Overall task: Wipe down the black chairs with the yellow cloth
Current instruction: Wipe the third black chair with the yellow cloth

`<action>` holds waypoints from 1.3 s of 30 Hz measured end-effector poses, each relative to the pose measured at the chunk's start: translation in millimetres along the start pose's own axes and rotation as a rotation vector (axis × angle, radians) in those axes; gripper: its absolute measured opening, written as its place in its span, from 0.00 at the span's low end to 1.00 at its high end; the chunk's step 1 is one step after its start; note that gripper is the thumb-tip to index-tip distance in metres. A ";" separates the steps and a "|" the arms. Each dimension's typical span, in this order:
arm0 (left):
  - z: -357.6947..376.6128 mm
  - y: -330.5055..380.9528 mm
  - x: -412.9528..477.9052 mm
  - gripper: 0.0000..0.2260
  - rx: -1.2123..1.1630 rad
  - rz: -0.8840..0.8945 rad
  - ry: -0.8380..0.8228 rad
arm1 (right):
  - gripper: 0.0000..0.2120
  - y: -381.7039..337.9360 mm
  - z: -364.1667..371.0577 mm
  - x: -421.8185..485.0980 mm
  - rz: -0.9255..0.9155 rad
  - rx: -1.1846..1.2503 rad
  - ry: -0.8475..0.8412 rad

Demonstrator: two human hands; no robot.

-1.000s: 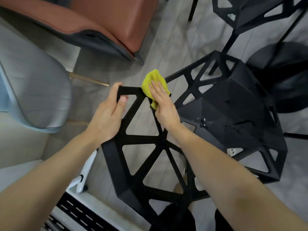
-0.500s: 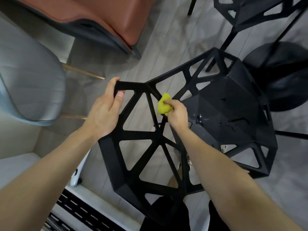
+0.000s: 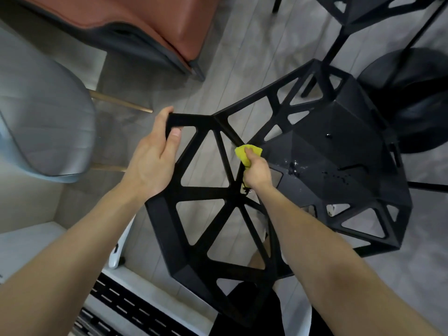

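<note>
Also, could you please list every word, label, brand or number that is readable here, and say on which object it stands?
None: no word, label, brand or number can be read in this view. The black geometric plastic chair, the yellow cloth in the right hand, the rust-brown upholstered chair and the pale grey padded chair show plain surfaces only.

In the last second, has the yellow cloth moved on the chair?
Yes. The yellow cloth slid from the black chair's top rim corner down a backrest strut toward the seat.
</note>
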State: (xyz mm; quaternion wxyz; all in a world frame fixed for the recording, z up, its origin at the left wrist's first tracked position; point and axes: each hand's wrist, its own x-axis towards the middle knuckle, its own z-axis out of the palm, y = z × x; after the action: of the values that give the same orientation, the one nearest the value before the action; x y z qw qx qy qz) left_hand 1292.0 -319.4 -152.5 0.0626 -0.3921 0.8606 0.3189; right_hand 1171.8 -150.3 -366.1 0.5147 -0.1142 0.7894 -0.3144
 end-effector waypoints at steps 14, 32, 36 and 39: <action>24.1 52.7 -12.0 0.19 0.895 0.460 -0.120 | 0.21 64.1 -38.6 -109.3 0.162 0.074 0.066; 96.6 42.1 11.4 0.35 1.214 0.499 -0.688 | 0.29 102.5 18.0 -97.0 -0.387 -0.047 -0.006; 107.0 33.8 47.3 0.60 1.430 0.572 -0.817 | 0.30 120.4 3.7 -80.9 -0.105 -0.075 0.033; 112.6 27.9 61.0 0.61 1.477 0.584 -0.890 | 0.32 92.7 25.9 -87.7 -0.358 -0.036 0.025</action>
State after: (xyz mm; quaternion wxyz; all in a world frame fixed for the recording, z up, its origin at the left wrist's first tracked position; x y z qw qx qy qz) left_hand 1214.3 -277.2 -249.2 0.5412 0.1406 0.8074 -0.1882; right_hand 1247.0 -43.9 -365.1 0.4384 -0.2581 0.7684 -0.3883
